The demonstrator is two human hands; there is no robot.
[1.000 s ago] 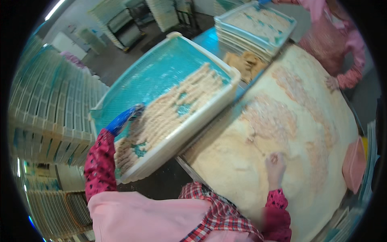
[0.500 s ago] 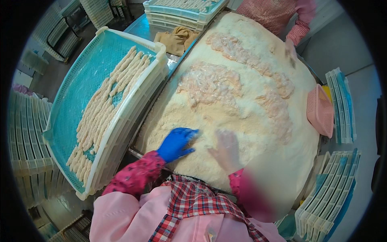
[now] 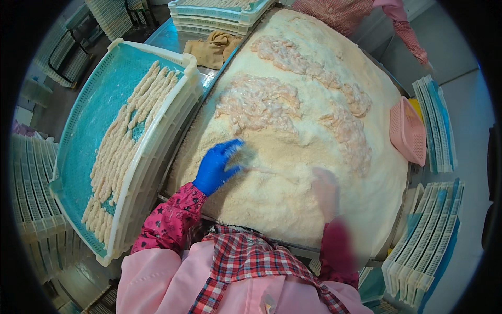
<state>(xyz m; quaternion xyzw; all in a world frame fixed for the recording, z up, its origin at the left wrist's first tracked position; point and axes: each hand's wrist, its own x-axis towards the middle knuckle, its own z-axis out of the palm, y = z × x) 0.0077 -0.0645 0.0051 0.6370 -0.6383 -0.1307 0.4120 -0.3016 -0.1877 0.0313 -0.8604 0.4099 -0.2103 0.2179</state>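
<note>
A large bed of pale crumbs [image 3: 256, 204] spreads over the table in front of me, with wet pinkish raw meat [image 3: 259, 102] in clumps on its far half. My left hand [image 3: 217, 165], in a blue glove, hovers at the near left of the crumbs. Its thumb and fingers stand apart in a curve, beside a blurred greyish patch that I cannot make out. To the right, my right hand [image 3: 327, 193] is over the crumbs, smeared by motion, its fingers unclear. Between the hands a faint thin strip [image 3: 266, 171] lies on the crumbs.
At left, a stacked white tray [image 3: 130, 193] with turquoise mesh holds rows of crumbed strips [image 3: 117, 152]. A brown cloth [image 3: 212, 49] lies behind it. A pink basket [image 3: 408, 131] and upright trays [image 3: 423, 240] line the right side. Across the table, a co-worker's sleeve [image 3: 410, 42] shows.
My left hand has moved up and left, its fingers now more curved. My right hand has shifted right, away from it. The co-worker's hand has swung outward, off the table. The whole view has shifted slightly.
</note>
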